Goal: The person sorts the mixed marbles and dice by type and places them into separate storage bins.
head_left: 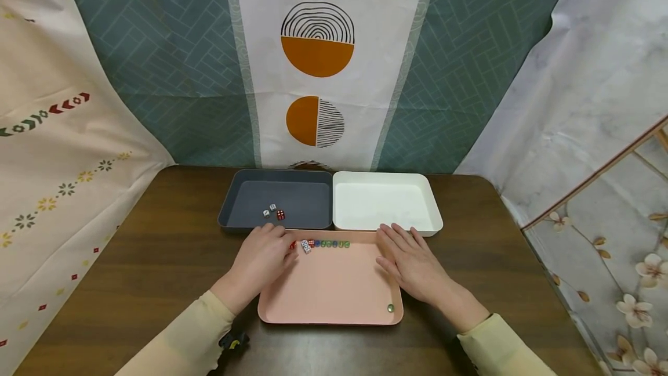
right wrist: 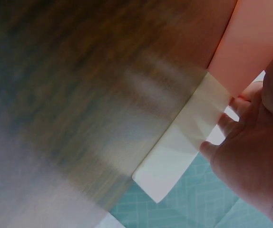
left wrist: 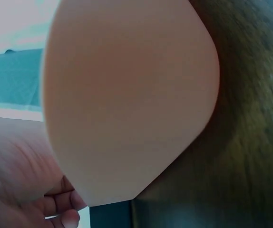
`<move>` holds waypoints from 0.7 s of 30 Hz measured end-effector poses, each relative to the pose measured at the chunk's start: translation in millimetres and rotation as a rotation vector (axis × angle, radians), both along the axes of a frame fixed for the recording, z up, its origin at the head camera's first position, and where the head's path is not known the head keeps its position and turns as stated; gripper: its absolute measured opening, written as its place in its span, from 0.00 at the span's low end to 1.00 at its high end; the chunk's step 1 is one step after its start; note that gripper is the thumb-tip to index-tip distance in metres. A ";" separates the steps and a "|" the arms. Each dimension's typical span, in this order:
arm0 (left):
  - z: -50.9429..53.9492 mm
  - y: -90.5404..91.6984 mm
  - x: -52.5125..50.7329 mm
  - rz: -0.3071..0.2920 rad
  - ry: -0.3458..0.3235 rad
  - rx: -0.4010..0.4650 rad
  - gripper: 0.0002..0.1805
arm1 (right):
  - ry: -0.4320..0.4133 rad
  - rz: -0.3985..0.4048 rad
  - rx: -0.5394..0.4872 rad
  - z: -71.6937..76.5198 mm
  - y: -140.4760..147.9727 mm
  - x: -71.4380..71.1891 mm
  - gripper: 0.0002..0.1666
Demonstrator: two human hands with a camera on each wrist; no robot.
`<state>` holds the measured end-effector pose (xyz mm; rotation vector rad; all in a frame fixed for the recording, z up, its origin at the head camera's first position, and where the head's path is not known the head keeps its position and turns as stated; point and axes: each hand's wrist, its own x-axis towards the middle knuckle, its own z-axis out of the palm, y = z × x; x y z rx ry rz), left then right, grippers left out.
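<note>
A pink tray [head_left: 334, 289] lies in front of me on the table. Along its far edge runs a row of small pieces: white dice [head_left: 306, 247], a red die [head_left: 311, 243], and several blue and green glass beads [head_left: 334, 243]. My left hand [head_left: 263, 257] is over the tray's far left corner, its fingertips beside another red die [head_left: 293, 245], partly covered; whether they pinch it is unclear. My right hand [head_left: 412, 263] rests at the tray's right edge, fingers extended toward the white tray [head_left: 433, 222]. One green bead [head_left: 391, 308] sits alone near the front right corner.
Behind the pink tray, a dark grey tray [head_left: 229, 205] holds two white dice [head_left: 269, 210] and a red die [head_left: 280, 214]. The white tray adjoins it on the right. Patterned cloth [head_left: 182, 74] hangs behind the brown wooden table [head_left: 141, 283].
</note>
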<state>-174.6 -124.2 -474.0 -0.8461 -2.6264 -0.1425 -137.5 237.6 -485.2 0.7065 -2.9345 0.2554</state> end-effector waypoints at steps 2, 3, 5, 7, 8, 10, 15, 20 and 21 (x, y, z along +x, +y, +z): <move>-1.7 1.2 -0.1 0.002 0.023 -0.012 0.12 | 0.003 0.001 0.000 0.1 0.1 0.1 0.42; -2.8 1.5 -0.3 0.002 0.034 -0.015 0.12 | 0.002 0.001 -0.002 0.3 0.2 0.3 0.42; -4.8 2.1 -0.8 0.002 0.050 -0.020 0.11 | 0.001 0.002 -0.005 0.6 0.3 0.6 0.42; -6.4 2.5 -1.6 0.000 0.054 -0.020 0.11 | -0.001 0.002 -0.008 0.6 0.5 0.7 0.42; -6.8 2.6 -2.0 -0.001 0.052 -0.019 0.11 | -0.002 0.002 -0.009 0.5 0.6 0.7 0.42; -7.3 2.7 -2.8 -0.001 0.044 -0.017 0.12 | -0.001 0.002 -0.008 0.3 0.8 0.6 0.42; -6.8 2.5 -3.7 -0.008 0.022 -0.016 0.13 | 0.002 0.002 -0.007 -0.6 1.3 0.7 0.42; -4.9 3.1 -3.7 -0.001 0.009 -0.029 0.13 | -0.001 0.001 -0.015 -1.0 1.3 0.5 0.42; -4.7 3.3 -3.7 0.002 0.008 -0.034 0.13 | -0.003 0.001 -0.016 -1.0 1.2 0.5 0.42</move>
